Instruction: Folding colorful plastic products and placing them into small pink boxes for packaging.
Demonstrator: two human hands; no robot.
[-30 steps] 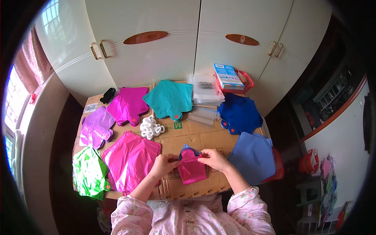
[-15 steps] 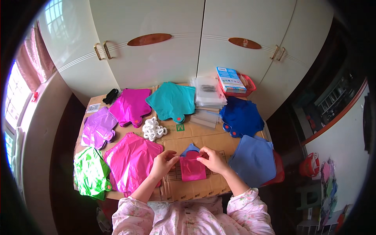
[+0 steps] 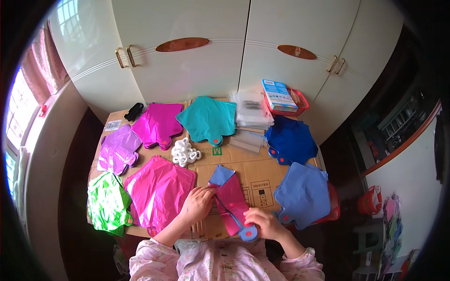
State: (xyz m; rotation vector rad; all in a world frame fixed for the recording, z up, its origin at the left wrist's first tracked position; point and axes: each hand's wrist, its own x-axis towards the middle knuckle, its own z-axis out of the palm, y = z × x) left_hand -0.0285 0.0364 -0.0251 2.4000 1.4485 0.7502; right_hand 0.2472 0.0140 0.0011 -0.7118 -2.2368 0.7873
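Note:
In front of me on the cardboard lies a narrow folded piece (image 3: 233, 194) of thin shiny sheet, pink with blue-grey parts. Its far end shows a blue-grey corner, and its near end carries a round blue-grey tab (image 3: 249, 233) with a red dot. My left hand (image 3: 198, 204) is closed on the left edge, fingertips bent over it. Beside the near end, my right hand (image 3: 268, 225) has its fingers curled and pinched at the pink edge just above the tab. A dark blue strip crosses the piece between the hands.
Flat shiny pieces surround me: pink (image 3: 161, 189), green (image 3: 108, 203), lilac (image 3: 118, 149), magenta (image 3: 158, 124), teal (image 3: 206, 119), dark blue (image 3: 291, 139) and blue-grey (image 3: 303, 194). White rings (image 3: 185, 153) lie mid-table. Clear bags (image 3: 253, 110) and a red basket (image 3: 300, 107) stand at the back.
The folded piece has been opened out lengthwise toward me, and its round tab with the red dot now shows. My right hand has moved nearer; my left hand has shifted slightly closer to me.

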